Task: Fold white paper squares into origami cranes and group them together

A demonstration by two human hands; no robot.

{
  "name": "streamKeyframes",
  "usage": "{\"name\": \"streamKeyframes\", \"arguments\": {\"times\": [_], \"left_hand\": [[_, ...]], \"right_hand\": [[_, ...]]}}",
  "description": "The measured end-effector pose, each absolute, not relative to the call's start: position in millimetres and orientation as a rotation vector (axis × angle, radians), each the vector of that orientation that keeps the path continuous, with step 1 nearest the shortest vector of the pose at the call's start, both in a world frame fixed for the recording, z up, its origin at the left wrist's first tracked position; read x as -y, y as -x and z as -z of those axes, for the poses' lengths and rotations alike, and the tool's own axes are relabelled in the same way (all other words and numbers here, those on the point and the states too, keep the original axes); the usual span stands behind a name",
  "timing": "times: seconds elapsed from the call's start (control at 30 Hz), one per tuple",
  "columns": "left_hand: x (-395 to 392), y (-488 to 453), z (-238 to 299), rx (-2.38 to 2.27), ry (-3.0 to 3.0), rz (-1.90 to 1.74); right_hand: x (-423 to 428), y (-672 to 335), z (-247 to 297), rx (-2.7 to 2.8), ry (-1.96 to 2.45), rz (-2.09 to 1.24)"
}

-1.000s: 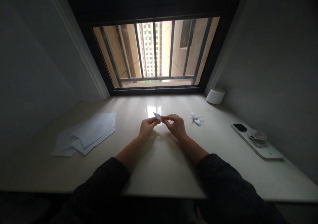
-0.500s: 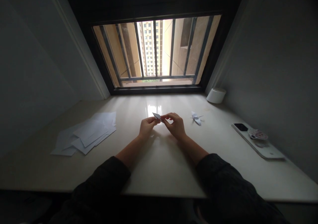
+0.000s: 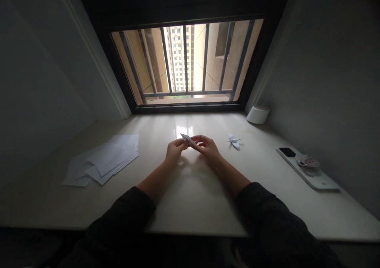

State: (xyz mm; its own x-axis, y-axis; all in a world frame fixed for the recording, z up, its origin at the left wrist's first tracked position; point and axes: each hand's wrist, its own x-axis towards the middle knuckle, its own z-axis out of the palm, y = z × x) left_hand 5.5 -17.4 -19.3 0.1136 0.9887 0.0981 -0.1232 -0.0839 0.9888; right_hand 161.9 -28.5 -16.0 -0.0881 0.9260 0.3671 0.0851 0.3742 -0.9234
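Note:
Both my hands meet over the middle of a pale desk [image 3: 190, 196]. My left hand [image 3: 174, 151] and my right hand [image 3: 209, 148] pinch a small folded piece of white paper [image 3: 186, 137] between their fingertips, held just above the desk. Its pointed end sticks out to the upper left. To the right of my right hand a finished white paper crane [image 3: 234, 140] stands on the desk, untouched.
A loose pile of white paper sheets [image 3: 102, 160] lies at the left. A white round container [image 3: 257, 114] sits by the barred window [image 3: 185, 62]. A phone with a round sticker [image 3: 307, 168] lies at the right, near the wall.
My right hand has turned slightly and its fingers have curled closer onto the folded paper. The hands stay in nearly the same place.

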Motion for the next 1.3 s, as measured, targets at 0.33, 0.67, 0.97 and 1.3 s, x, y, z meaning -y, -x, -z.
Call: {"name": "streamKeyframes", "arguments": {"times": [0.33, 0.67, 0.97, 1.3], "left_hand": [[23, -9, 11, -0.966, -1.364, -1.284], [25, -8, 14, -1.108, -1.47, -1.366], [37, -6, -2, -1.19, -1.985, -1.497], [34, -4, 1, -1.189, -2.036, -1.404]], "right_hand": [[21, -164, 30, 1.308, 1.057, -0.94], [18, -160, 33, 1.378, 1.079, -0.85], [31, -159, 25, 1.678, 1.136, -0.353], [22, -168, 27, 1.587, 1.122, -0.564]]}}
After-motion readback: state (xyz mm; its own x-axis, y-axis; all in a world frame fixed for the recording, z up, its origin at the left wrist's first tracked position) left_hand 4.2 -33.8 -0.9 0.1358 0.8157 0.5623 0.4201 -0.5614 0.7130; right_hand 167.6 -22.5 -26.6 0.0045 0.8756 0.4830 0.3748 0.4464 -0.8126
